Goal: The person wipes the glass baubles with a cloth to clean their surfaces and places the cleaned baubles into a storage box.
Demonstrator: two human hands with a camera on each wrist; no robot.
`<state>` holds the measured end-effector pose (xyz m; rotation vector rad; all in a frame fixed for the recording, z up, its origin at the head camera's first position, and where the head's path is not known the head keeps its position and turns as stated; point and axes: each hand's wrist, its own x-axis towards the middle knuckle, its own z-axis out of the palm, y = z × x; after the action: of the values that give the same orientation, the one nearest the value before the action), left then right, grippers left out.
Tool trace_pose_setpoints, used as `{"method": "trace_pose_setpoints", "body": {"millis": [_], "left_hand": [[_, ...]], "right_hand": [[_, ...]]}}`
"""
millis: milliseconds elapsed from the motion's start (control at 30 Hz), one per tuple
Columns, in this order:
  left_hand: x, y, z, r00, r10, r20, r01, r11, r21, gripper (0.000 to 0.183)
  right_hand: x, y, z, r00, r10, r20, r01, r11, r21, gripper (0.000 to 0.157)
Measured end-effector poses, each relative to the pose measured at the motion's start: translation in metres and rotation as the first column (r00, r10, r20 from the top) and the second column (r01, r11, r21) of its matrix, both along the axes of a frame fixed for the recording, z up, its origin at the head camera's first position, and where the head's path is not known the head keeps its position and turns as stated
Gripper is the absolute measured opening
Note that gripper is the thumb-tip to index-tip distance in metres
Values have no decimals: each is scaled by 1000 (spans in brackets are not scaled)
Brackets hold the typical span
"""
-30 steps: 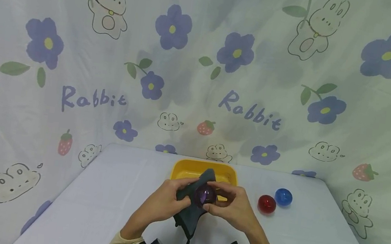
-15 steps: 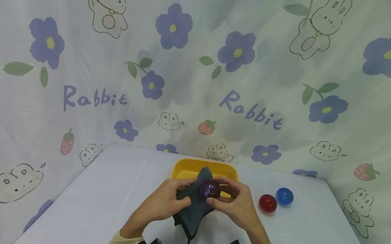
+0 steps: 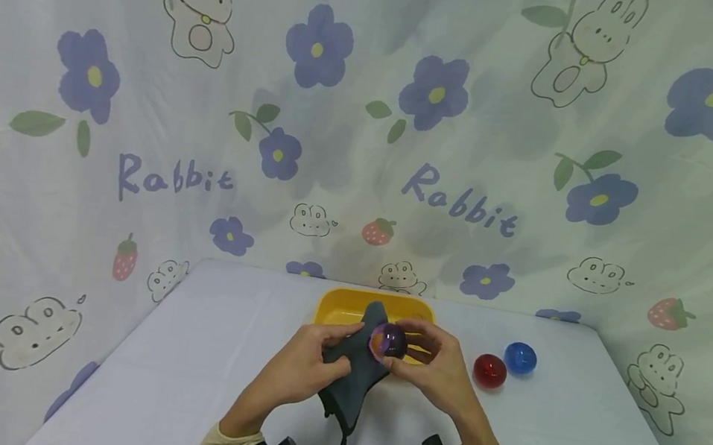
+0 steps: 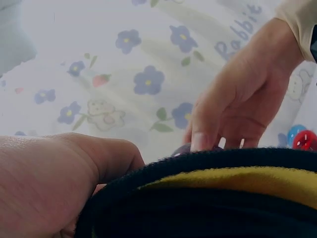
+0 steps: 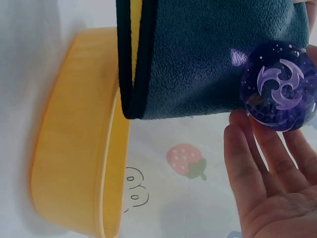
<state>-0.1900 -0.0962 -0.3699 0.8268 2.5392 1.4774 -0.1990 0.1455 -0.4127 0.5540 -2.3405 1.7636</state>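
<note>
My left hand point(image 3: 304, 366) grips a folded dark grey-blue cloth point(image 3: 350, 395) with a black hem, its thumb lying on the front. Yellow backing shows between the folds in both wrist views. Between the thumb and fingers of my right hand point(image 3: 435, 364) is a see-through purple ball point(image 3: 389, 342), which overlaps the cloth's right side in the head view. A pale swirl emblem marks the purple ball point(image 5: 280, 84) in the right wrist view. Most of the ball is hidden behind the cloth point(image 4: 237, 157) in the left wrist view.
A yellow plastic basin point(image 3: 339, 299) stands behind the hands, partly covered by them and the cloth. To the right, a red ball point(image 3: 489, 371) and a blue ball point(image 3: 520, 358) lie close together on the white table point(image 3: 189, 366). A printed curtain point(image 3: 341, 130) hangs behind.
My right hand has moved the purple ball a little up and to the right over the cloth, and the ball has turned to show a pinkish-orange side. My left hand stays nearly still.
</note>
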Motion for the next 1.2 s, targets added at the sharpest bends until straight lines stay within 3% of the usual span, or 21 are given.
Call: {"method": "trace_pose_setpoints", "body": {"millis": [333,633,900,1200], "left_hand": [[3,2,3,996,34,-82,-32,999,17,54],[2,4,1,994,47,-102,-45,999,16,54],[-1,4,-3,994,22,-108,-23,1000,0,55],[-4,3,-6,994,2,-110,-8,998,-57,54]], "right_hand": [[-1,3,-1,999,43,23,-45,996,78,52],[1,4,1,997,74,18,-75,992,102,50],[6,0,3,989,149,-3,-148,985,85,45],[8,-4,2,988,146,-57,-143,989,48,47]]}}
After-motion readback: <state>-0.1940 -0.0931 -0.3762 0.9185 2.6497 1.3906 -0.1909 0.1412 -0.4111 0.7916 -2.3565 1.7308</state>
